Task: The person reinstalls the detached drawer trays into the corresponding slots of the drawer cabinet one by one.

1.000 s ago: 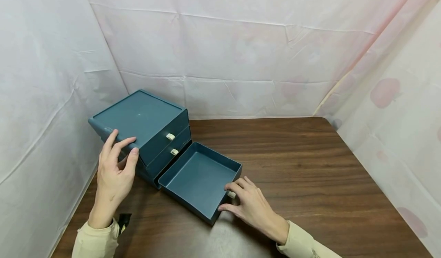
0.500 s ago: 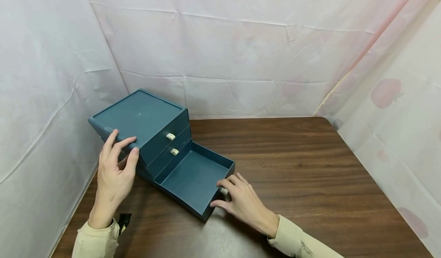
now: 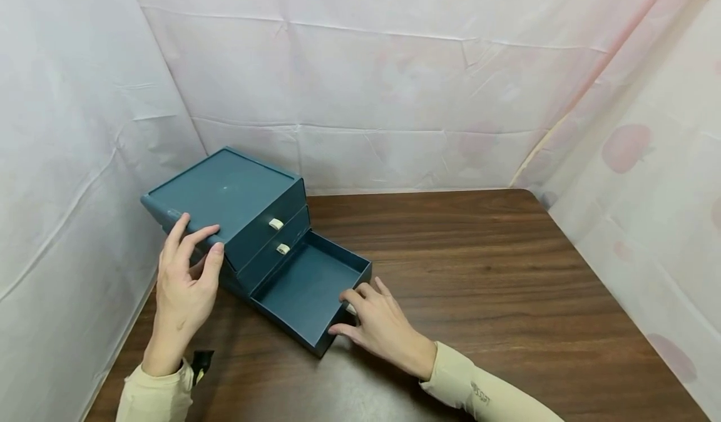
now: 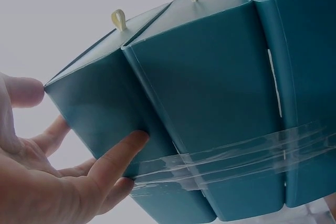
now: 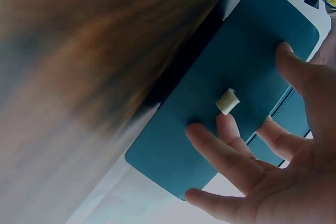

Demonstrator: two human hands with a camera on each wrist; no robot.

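Observation:
A dark teal drawer cabinet (image 3: 222,187) stands at the left of the table, with two closed drawers above and the bottom drawer (image 3: 304,290) pulled partly out, its inside bare. My left hand (image 3: 183,290) rests spread fingers on the cabinet's near side and top edge; the left wrist view shows fingertips against that side, close to strips of clear tape (image 4: 189,169). My right hand (image 3: 385,331) has its fingers spread against the bottom drawer's front (image 5: 252,40), around a small cream pull tab (image 5: 227,102). Similar tabs (image 3: 276,223) mark the upper drawers.
The brown wood-grain table (image 3: 479,297) extends to the right of the cabinet. White sheets (image 3: 366,84) hang behind and along both sides, the left one (image 3: 84,159) close beside the cabinet. A black piece (image 3: 201,364) sits at the left cuff.
The bottom drawer has slid back toward and into the cabinet, moving left, with my right hand travelling along at its front. My left hand has stayed on the cabinet.

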